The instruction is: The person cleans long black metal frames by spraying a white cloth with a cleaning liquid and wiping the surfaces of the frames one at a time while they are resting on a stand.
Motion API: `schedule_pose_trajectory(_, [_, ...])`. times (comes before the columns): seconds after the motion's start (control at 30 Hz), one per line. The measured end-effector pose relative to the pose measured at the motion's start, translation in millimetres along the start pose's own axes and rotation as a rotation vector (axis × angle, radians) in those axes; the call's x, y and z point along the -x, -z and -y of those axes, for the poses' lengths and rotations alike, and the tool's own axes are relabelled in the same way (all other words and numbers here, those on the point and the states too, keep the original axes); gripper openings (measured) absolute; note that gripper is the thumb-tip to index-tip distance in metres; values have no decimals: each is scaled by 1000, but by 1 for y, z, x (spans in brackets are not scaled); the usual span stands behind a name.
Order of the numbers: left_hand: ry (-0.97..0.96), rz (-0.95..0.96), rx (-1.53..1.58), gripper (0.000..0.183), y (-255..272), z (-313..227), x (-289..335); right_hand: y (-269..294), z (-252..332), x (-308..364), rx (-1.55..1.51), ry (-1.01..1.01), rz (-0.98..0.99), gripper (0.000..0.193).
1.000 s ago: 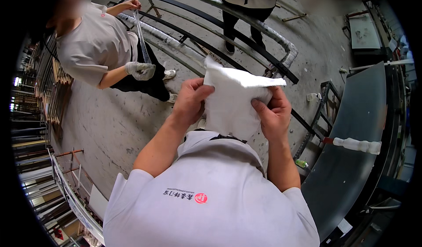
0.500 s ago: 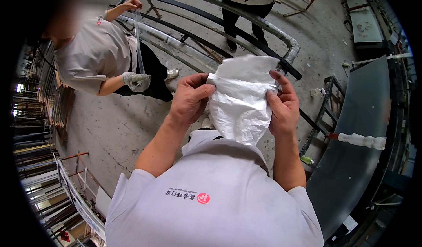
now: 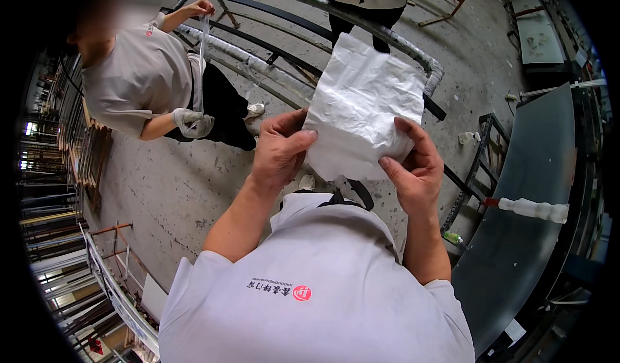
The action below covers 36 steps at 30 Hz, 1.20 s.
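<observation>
A white, crinkled sheet (image 3: pixel 368 98), paper-like or thin plastic, hangs spread out in front of my chest. Its lower left edge is pinched by my left hand (image 3: pixel 281 149), the thumb lying on top and the other fingers behind. On the opposite side, my right hand (image 3: pixel 418 166) grips the lower right part, with thumb and forefinger showing on the near face and the remaining fingers partly hidden. The sheet's upper part stands up beyond both hands, creased all over.
Left of me, a co-worker (image 3: pixel 139 76) with one gloved hand stretches a clear strip. Ahead stands a long metal frame (image 3: pixel 271 24) with wrapped rails; another person (image 3: pixel 368 5) is behind it. A dark panel (image 3: pixel 526 214) leans at right, racked bars (image 3: pixel 55 214) at left.
The sheet's folded upper part has opened out and now reaches farther up and away. Its lower end has risen from my collar. My right thumb has slid lower on it.
</observation>
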<state>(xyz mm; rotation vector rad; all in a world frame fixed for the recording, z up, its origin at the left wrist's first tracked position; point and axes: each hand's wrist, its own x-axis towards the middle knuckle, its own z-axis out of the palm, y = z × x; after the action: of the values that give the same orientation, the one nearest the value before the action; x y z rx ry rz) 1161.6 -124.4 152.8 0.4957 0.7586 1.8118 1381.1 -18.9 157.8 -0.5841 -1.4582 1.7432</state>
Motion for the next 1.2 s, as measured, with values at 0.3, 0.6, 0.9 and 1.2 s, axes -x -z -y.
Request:
schedule_pose_trajectory(0.3, [-168, -60, 14, 23, 5, 2, 2, -1, 2, 1, 35, -28, -8, 48])
schedule_pose_trajectory(0.6, [-268, -179, -51, 22, 5, 3, 2, -1, -1, -10, 520, 219, -47, 12])
schedule_pose_trajectory(0.9, [31, -246, -245, 18, 6, 12, 14, -12, 3, 0, 412, 351, -244, 15])
schedule_pose_trajectory(1.2, [-538, 296, -1110, 68, -18, -16, -2, -12, 15, -26, 828, 687, 308, 26])
